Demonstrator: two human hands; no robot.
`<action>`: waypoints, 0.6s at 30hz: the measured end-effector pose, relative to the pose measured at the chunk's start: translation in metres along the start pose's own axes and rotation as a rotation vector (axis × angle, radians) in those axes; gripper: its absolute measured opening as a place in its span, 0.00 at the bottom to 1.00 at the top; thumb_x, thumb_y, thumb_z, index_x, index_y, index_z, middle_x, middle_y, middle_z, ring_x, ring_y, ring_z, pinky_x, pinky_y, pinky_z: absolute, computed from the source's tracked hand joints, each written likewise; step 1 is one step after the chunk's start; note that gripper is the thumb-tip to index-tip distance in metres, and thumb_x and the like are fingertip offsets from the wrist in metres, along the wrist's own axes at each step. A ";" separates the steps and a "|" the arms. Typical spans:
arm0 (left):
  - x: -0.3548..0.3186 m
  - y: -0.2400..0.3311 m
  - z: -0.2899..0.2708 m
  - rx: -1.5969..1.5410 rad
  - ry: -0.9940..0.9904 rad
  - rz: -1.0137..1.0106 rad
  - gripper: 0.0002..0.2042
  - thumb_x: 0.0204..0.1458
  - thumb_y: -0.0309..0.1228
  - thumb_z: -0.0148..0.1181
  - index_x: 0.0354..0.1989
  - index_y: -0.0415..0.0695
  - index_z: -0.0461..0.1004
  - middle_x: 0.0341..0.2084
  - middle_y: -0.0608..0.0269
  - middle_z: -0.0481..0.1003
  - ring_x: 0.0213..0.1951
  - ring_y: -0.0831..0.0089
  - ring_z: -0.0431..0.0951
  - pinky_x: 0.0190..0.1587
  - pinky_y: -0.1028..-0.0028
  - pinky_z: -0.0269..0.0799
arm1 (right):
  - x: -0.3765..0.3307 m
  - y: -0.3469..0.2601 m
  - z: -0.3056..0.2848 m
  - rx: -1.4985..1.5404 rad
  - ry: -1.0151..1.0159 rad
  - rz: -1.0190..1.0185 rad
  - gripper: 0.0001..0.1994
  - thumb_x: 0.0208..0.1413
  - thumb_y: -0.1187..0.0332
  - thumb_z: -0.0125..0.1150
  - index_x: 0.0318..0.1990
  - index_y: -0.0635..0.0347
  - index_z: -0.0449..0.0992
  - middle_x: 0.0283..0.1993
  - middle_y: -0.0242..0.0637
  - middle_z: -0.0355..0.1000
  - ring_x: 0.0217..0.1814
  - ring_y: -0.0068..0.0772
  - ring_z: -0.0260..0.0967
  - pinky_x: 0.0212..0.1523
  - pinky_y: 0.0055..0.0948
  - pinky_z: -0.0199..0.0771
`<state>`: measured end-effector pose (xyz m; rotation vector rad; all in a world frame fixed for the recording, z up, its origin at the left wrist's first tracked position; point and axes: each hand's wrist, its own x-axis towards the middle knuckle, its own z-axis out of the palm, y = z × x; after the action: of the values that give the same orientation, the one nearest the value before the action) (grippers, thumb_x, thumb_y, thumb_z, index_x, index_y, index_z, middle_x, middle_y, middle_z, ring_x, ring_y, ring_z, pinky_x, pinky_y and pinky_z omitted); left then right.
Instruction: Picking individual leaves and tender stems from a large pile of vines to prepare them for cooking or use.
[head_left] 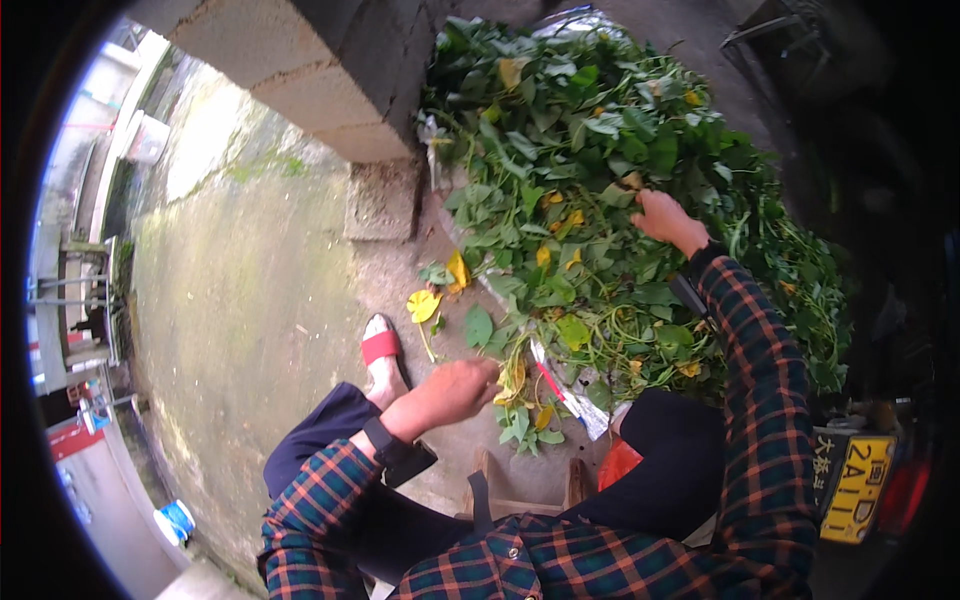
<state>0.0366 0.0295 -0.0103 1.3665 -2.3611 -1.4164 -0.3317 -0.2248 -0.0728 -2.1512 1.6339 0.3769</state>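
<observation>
A big heap of green leafy vines (590,250), with yellowed leaves scattered through it, spreads before me. My left hand (455,392) is closed at the near left edge of the heap, its fingertips against yellowed vine leaves (511,378); the grip itself is partly hidden by the back of the hand. My right hand (668,220) reaches into the middle of the heap with its fingers bent together at a dull green leaf (617,196). Loose yellow leaves (423,304) lie on the floor left of the heap.
A concrete block pillar (382,200) stands at the heap's left. A silvery plastic sheet (590,418) shows under the vines. Between my legs are a wooden frame (575,482) and something red (620,460). A vehicle's yellow plate (858,490) is close on my right.
</observation>
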 end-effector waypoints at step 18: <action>0.099 -0.173 -0.046 -0.263 0.561 -0.581 0.18 0.54 0.42 0.51 0.40 0.37 0.75 0.34 0.41 0.76 0.40 0.47 0.77 0.45 0.58 0.71 | -0.135 -0.174 0.144 0.065 -0.621 -0.732 0.14 0.45 0.61 0.58 0.27 0.66 0.76 0.29 0.50 0.74 0.33 0.52 0.73 0.34 0.43 0.74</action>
<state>0.1110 -0.1040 -0.1467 2.1129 -1.4415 -1.1562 -0.1972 -0.0019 -0.1113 -2.1058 0.4767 0.6485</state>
